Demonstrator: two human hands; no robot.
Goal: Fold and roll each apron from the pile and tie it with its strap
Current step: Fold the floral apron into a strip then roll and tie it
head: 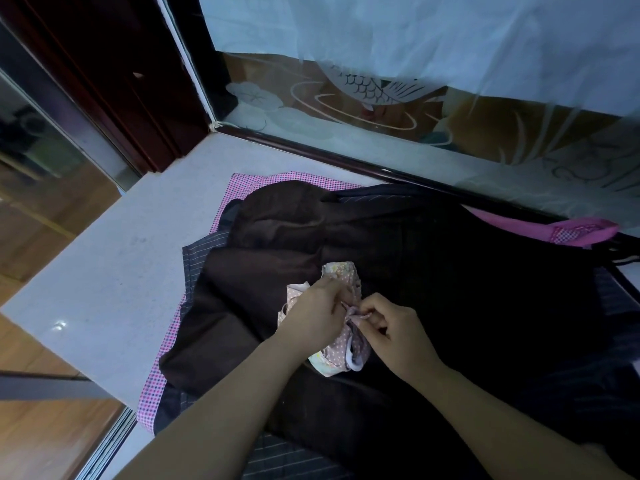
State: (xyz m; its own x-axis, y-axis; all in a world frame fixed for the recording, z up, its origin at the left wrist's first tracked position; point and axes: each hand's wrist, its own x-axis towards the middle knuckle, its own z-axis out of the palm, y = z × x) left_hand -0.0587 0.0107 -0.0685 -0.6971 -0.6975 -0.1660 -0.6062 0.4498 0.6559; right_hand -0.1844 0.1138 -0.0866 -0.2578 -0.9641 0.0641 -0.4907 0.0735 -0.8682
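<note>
Both hands (313,311) (391,336) pinch strap (351,315) on rolled apron (341,348), atop dark pile (450,271)

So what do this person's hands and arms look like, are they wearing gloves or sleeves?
No gloves and no sleeves in view. The left hand and right hand are bare, with no ring, watch or bracelet that I can see. The left forearm and right forearm are bare too, right to the picture's bottom edge. The light is dim, so small marks could go unseen.
</note>
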